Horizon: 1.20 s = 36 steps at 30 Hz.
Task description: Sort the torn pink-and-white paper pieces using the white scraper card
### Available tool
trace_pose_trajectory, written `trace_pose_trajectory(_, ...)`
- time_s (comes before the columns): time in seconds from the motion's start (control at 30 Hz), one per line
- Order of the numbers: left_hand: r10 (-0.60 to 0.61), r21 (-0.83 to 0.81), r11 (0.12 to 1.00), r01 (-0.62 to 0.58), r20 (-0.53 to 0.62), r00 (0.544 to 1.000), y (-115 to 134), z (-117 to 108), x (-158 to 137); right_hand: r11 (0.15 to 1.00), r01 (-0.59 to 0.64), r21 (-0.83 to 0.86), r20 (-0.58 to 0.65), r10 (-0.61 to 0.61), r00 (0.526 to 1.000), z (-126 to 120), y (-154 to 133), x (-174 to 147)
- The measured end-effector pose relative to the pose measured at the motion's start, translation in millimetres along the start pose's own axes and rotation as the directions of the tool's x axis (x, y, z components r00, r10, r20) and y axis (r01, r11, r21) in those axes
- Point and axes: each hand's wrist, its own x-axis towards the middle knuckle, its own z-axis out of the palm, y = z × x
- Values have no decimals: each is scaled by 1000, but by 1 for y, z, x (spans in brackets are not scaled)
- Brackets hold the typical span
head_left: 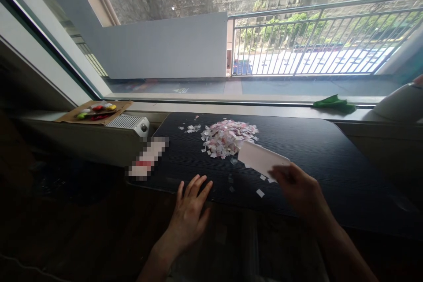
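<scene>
Left hand: we find the left hand (191, 207) open and empty, palm down, fingers slightly spread, their tips at the near edge of the counter; we cannot tell how firmly they rest.
Right hand: we see the right hand (299, 185) closed, gripping the near right end of a white card (261, 157).
White card: we note it tilted over the counter (291, 134), its far left corner overlapping the edge of the paper pile in our view; we cannot tell whether they touch.
Paper pile: we locate the heap of small white and pink paper pieces (228, 137) toward the far side of the dark counter, left of its middle.
Outlying pieces: we observe a small cluster (193, 128) left of the heap and stray pieces (260, 193) below the card.
Counter's left end: we see a blurred-out item (148, 158), its details hidden.
Window side: we mark a cardboard sheet (72, 112) bearing colourful items at left, and a crumpled green piece (335, 104) on the sill (231, 106) at right.
</scene>
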Motion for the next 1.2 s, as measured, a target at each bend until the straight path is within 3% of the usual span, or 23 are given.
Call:
trace_pose_trajectory(0.13, -11, 1, 1000, 11, 7, 1000, 2, -2, 1, 1000, 9, -5, 70, -9, 998, 8, 1, 15)
trace_pose_trajectory(0.3, -8, 12, 1000, 8, 24, 1000, 2, -4, 0, 987, -22, 159, 156, -3, 988, 1, 0, -3)
trace_pose_trajectory(0.5, 17, 37, 999, -17, -13, 1000, -2, 1, -1, 951, -245, 188, -56, 260, 964, -44, 28, -11)
trace_pose_trajectory(0.6, 31, 47, 998, -28, -47, 998, -6, 5, -2, 924, -306, 229, -30, 321, 947, -60, 45, -17)
trace_pose_trajectory(0.77, 37, 75, 997, -33, -50, 998, -8, 6, -2, 886, -314, 341, 175, 268, 947, -63, 56, -24)
trace_pose_trajectory(0.93, 37, 89, 995, -33, -44, 998, -10, 4, -1, 866, -260, 427, 228, 175, 958, -51, 56, 9)
trace_pose_trajectory(1.07, 31, 88, 996, -27, -42, 999, -10, 4, -1, 909, -251, 333, 323, 140, 936, -50, 59, 33)
trace_pose_trajectory(1.2, 19, 101, 995, -13, -54, 998, -8, 3, 1, 937, -239, 256, 404, 121, 907, -62, 64, 32)
